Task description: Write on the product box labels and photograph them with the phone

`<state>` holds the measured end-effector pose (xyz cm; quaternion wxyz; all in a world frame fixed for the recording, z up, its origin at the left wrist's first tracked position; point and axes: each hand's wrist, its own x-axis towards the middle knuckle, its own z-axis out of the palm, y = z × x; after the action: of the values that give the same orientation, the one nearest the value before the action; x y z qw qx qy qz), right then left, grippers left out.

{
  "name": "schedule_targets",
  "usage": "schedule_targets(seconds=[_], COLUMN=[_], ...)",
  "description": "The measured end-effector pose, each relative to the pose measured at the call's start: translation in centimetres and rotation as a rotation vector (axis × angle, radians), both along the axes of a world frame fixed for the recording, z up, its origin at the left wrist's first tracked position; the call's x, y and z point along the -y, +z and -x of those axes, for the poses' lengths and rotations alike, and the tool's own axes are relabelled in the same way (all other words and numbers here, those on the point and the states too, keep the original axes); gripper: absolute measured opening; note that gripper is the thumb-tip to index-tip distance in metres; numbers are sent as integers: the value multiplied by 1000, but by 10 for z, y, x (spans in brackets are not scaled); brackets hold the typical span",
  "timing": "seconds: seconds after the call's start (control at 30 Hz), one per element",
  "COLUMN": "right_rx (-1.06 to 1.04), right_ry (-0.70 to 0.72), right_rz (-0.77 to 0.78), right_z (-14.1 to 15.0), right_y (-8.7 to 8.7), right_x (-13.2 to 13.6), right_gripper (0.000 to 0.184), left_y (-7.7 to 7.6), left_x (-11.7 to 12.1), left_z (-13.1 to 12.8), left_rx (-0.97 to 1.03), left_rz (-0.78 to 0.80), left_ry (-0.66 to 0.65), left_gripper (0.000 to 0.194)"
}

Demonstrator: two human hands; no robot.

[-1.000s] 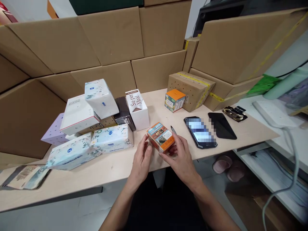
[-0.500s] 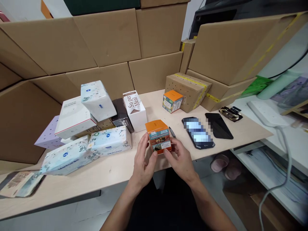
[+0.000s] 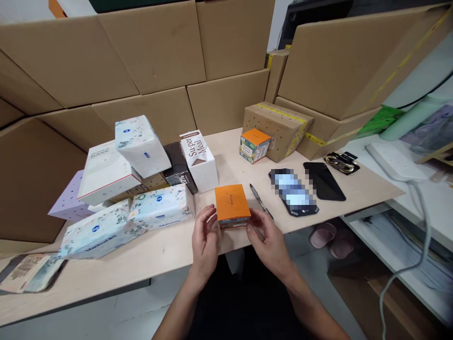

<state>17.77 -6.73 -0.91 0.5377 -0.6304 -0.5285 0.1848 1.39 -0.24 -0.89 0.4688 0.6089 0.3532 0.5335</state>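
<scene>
A small orange box rests near the front edge of the light wooden table, plain orange face up. My left hand is just left of it, fingers apart and curled, a small gap from the box. My right hand is at the box's near right corner, with its fingertips pinched on that corner. A pen lies just right of the box, beyond my right hand.
A pile of tissue packs and white boxes fills the table's left. A "Super Meal" carton, a second orange box, two phones, a small taped carton and stacked cardboard cartons lie behind.
The orange box has been turned from its printed face to its plain orange face and lowered onto the table. My left hand has come off it.
</scene>
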Motion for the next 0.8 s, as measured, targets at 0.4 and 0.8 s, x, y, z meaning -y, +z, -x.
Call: schedule_targets(seconds=[0.4,0.8], right_rx=[-15,-125], right_ry=[-28,-109], right_rz=[-61,-38], right_z=[16,1], right_y=[-3,12], right_x=[-3,-23], right_gripper=[68,35], left_y=[18,18], left_x=[-20,-6], left_z=[5,1], left_rx=[-393,-290], left_rz=[-177,-267], left_ry=[5,161], left_gripper=[46,33])
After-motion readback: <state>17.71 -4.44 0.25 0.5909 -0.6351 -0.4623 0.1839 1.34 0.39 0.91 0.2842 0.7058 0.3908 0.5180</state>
